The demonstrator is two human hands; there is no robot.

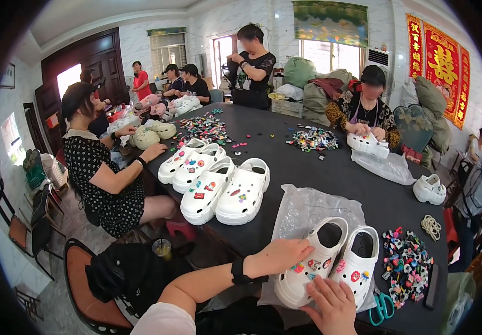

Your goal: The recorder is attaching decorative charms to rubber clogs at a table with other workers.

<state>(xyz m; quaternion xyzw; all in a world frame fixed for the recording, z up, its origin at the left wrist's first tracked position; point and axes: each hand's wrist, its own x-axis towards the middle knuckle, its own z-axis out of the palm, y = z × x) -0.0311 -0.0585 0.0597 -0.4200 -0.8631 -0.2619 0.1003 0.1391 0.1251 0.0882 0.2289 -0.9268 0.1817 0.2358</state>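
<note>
A white clog with colourful charms on its upper lies in front of me on a clear plastic bag. My left hand, with a black band at the wrist, curls its fingers over the clog's left side near the heel opening. Across the toe rests my right hand, fingers spread and touching the upper beside the charms. A matching white clog, also with charms, stands against the first on the right. What is under my fingers is hidden.
A heap of loose charms, teal scissors and a coil of cord lie right. Several decorated white clogs stand left. Across the dark table, a person handles another clog; a black-dressed person sits left.
</note>
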